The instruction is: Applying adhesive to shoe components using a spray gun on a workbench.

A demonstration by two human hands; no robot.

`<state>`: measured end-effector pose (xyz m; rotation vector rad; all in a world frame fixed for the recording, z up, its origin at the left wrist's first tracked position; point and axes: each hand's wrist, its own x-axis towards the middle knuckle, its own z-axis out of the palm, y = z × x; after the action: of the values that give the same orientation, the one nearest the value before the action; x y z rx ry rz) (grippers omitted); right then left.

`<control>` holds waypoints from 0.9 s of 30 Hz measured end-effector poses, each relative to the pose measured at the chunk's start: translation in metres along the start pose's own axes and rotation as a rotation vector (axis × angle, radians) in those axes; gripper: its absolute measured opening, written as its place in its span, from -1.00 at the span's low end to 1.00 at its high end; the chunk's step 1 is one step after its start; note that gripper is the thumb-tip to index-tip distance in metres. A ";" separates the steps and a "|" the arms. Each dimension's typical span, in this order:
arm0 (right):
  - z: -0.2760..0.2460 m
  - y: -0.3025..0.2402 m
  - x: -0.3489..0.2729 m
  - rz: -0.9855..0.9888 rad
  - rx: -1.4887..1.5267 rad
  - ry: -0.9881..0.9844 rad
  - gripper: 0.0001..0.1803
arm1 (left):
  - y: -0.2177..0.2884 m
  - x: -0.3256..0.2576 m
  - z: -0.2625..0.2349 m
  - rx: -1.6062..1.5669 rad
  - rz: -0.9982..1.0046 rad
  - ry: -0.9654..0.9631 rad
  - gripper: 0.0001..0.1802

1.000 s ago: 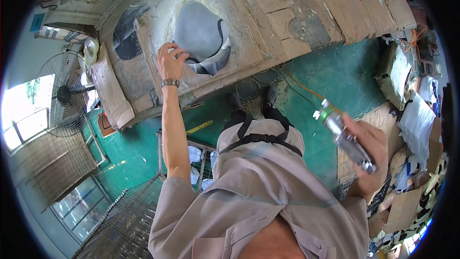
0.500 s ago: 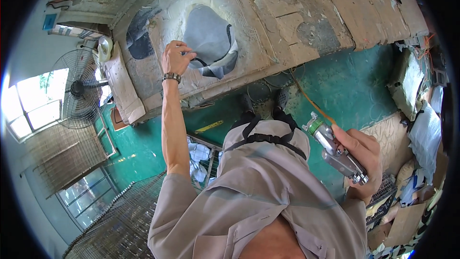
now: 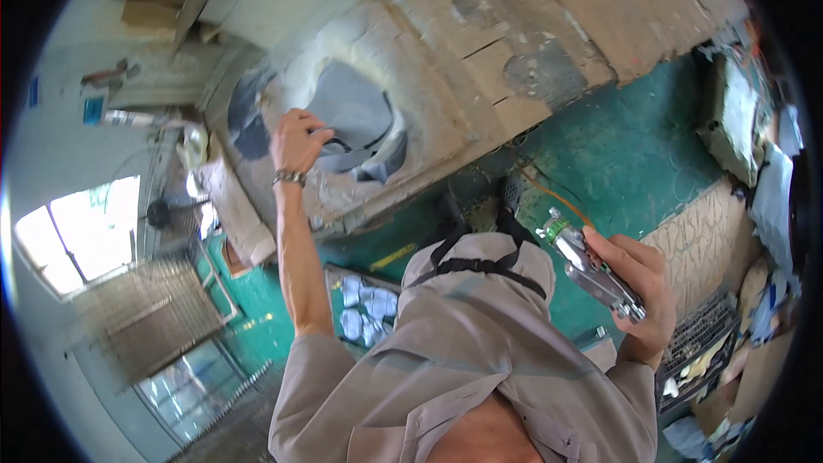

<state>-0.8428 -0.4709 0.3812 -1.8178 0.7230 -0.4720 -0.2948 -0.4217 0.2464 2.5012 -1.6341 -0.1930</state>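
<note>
My left hand (image 3: 300, 141) is closed in a pinch at the near left edge of a grey sheet piece (image 3: 350, 103) with a black edge. The piece lies on the cardboard-covered bench (image 3: 454, 111). Below it, on the side toward me, more grey material (image 3: 386, 159) shows, partly curled. My right hand (image 3: 639, 279) is wrapped round a metal spray gun (image 3: 591, 266) with a green ring, held away from the bench at my right side. Its nozzle end points up and to the left. An orange hose (image 3: 549, 180) runs across behind it.
A dark grey patch (image 3: 250, 120) lies on the bench left of my hand. Pale blue pieces (image 3: 370, 302) sit in a tray near my left side. A standing fan (image 3: 167, 213) is at the left, and wrapped bundles (image 3: 729, 124) and crates (image 3: 699, 334) line the right.
The whole view has tilted and shifted. My left hand stays pinched at the grey sheet piece's edge, and my right hand keeps its hold on the spray gun.
</note>
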 end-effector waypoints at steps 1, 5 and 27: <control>-0.003 0.000 -0.002 0.063 0.015 0.053 -0.17 | 0.011 0.016 -0.008 -0.021 0.044 0.074 -0.78; -0.002 0.025 -0.015 0.106 0.002 0.131 -0.12 | 0.063 0.091 -0.063 0.078 0.239 0.303 -0.78; -0.010 0.075 -0.032 0.360 -0.017 0.301 -0.24 | 0.183 0.326 -0.001 0.117 0.522 0.832 -0.69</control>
<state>-0.8909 -0.4745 0.3154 -1.6004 1.2379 -0.5034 -0.3294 -0.7928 0.2736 1.7054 -1.8011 0.8842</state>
